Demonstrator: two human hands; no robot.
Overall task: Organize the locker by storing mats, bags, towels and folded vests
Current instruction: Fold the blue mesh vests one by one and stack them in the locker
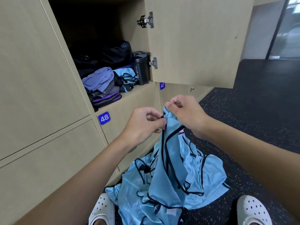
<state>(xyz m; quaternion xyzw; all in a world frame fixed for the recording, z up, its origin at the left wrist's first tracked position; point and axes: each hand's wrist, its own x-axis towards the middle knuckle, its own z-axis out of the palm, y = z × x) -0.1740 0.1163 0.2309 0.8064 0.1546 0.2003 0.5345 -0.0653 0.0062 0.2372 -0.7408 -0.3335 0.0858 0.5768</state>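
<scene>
In front of the open locker point(139, 90), the left hand point(142, 122) and right hand point(185, 116) each pinched the top edge of a blue vest point(170, 153), which hung unfolded over a loose vest pile point(206, 184) on the floor. Folded cloths point(100, 80) already lay inside the locker; most of the vest folding seemed left to do.

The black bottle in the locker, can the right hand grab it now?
Probably, once it lets go: the right hand is pinching the blue vest. The locker door is open, and the black bottle stands at the front edge with nothing before it.
</scene>
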